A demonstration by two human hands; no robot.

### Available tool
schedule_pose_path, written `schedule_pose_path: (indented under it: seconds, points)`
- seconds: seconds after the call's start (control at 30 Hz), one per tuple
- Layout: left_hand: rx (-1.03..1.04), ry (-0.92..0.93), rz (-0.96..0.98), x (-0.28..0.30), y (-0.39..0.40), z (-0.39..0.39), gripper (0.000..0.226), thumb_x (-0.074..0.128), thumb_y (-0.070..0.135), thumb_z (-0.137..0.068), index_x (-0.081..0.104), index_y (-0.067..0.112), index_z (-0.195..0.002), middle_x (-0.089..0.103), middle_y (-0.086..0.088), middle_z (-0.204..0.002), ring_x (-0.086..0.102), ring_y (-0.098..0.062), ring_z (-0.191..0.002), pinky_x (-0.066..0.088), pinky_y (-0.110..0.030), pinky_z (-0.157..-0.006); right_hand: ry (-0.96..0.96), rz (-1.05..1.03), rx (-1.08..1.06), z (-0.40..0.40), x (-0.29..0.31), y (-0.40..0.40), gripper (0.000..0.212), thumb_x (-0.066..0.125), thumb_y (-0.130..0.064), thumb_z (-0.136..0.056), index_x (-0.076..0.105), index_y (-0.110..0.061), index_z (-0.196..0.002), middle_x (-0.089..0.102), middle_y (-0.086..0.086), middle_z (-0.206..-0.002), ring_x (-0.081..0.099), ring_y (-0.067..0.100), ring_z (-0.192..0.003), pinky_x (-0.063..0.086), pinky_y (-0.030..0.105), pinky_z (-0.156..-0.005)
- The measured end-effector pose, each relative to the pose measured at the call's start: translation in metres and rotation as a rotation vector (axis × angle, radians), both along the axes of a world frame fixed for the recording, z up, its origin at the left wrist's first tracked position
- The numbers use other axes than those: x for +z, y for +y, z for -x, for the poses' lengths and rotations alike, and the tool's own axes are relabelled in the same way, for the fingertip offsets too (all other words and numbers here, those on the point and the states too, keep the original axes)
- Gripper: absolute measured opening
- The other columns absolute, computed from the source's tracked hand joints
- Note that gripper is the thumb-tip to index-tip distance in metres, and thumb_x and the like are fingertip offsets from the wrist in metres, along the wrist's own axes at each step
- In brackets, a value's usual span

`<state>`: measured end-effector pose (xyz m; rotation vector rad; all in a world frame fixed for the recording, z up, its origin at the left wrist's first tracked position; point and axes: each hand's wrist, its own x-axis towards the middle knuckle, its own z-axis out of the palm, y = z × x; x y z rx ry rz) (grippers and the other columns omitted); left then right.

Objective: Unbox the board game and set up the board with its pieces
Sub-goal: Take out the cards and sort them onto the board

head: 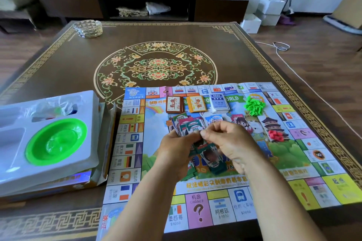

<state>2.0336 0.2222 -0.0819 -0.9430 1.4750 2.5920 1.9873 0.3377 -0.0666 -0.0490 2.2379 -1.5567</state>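
White plastic insert tray (pixel 58 170) with a green bowl (pixel 56 141) in it rests on the game box (pixel 58 186) at the left of the table (pixel 58 60). Beside it lies the unfolded paper game board (pixel 133 178). Over its middle, the left hand (pixel 174 154) grips a fan of play money (pixel 186 125); the right hand (pixel 229 143) pinches a note from it. Three card decks (pixel 195 104), green houses (pixel 254 105) and red pieces (pixel 275 135) sit on the board.

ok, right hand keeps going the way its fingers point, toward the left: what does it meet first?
Probably the fanned play money held in the left hand; the right hand fingertips already sit at its edge. Contact can't be told for sure, since depth is unclear.
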Motion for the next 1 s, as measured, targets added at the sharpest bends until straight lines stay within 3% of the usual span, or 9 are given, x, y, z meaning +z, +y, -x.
schedule_pose_path:
  seconds: [0.1, 0.27, 0.47, 0.6, 0.73, 0.87, 1.0]
  points:
    - [0.007, -0.014, 0.004, -0.004, 0.000, 0.001, 0.018, 0.067, 0.006, -0.084, 0.064, 0.000, -0.101, 0.072, -0.015, -0.091, 0.069, -0.028, -0.081, 0.056, -0.043, -0.082, -0.029, 0.038, -0.017, -0.002, -0.004, -0.001, 0.014, 0.072, -0.015, -0.081, 0.062, -0.016, -0.072, 0.065, 0.000, -0.074, 0.059, 0.011, -0.069, 0.042, 0.023, -0.056]
    - [-0.008, 0.003, -0.014, -0.004, 0.001, 0.003, 0.018, 0.060, 0.015, -0.091, 0.064, 0.003, -0.104, 0.072, -0.013, -0.091, 0.069, -0.027, -0.076, 0.054, -0.032, -0.065, -0.046, 0.034, -0.134, 0.002, -0.011, 0.002, 0.011, 0.070, -0.019, -0.084, 0.066, -0.015, -0.075, 0.066, 0.002, -0.072, 0.053, 0.014, -0.060, 0.045, 0.028, -0.056]
    - [-0.041, 0.001, -0.017, -0.001, 0.003, 0.003, 0.014, 0.049, -0.003, -0.093, 0.060, 0.005, -0.090, 0.070, -0.012, -0.081, 0.068, -0.023, -0.065, 0.053, -0.026, -0.050, -0.085, 0.069, -0.186, 0.008, -0.015, 0.008, 0.013, 0.073, -0.019, -0.080, 0.064, -0.015, -0.071, 0.064, 0.000, -0.072, 0.053, 0.015, -0.062, 0.045, 0.032, -0.058]
    - [0.000, -0.013, 0.013, -0.006, 0.002, 0.003, 0.006, 0.057, 0.001, -0.090, 0.062, 0.004, -0.092, 0.071, -0.014, -0.083, 0.069, -0.026, -0.072, 0.053, -0.031, -0.059, -0.125, 0.090, -0.137, 0.005, -0.014, 0.007, 0.012, 0.073, -0.017, -0.080, 0.065, -0.015, -0.072, 0.061, 0.001, -0.068, 0.051, 0.015, -0.060, 0.044, 0.027, -0.051]
    - [0.009, 0.009, 0.007, -0.007, 0.002, 0.003, 0.006, 0.064, 0.005, -0.086, 0.064, 0.005, -0.092, 0.073, -0.011, -0.084, 0.070, -0.024, -0.072, 0.054, -0.033, -0.062, -0.121, 0.092, -0.174, 0.006, -0.015, 0.007, 0.011, 0.074, -0.019, -0.080, 0.065, -0.015, -0.075, 0.063, 0.001, -0.071, 0.051, 0.015, -0.057, 0.044, 0.028, -0.052]
    - [0.003, 0.011, -0.010, -0.003, 0.002, 0.005, 0.016, 0.060, 0.012, -0.091, 0.062, 0.002, -0.102, 0.072, -0.015, -0.091, 0.069, -0.026, -0.076, 0.054, -0.042, -0.078, -0.088, 0.067, -0.212, 0.008, -0.015, 0.008, 0.012, 0.074, -0.020, -0.079, 0.064, -0.016, -0.072, 0.067, 0.002, -0.075, 0.052, 0.016, -0.055, 0.045, 0.033, -0.058]
    - [-0.021, -0.001, -0.013, -0.002, 0.000, 0.004, 0.009, 0.052, 0.001, -0.093, 0.060, 0.002, -0.092, 0.068, -0.017, -0.086, 0.067, -0.025, -0.068, 0.058, -0.035, -0.062, -0.093, 0.074, -0.221, 0.009, -0.015, 0.010, 0.014, 0.074, -0.020, -0.079, 0.064, -0.016, -0.070, 0.065, 0.001, -0.073, 0.051, 0.017, -0.058, 0.045, 0.035, -0.064]
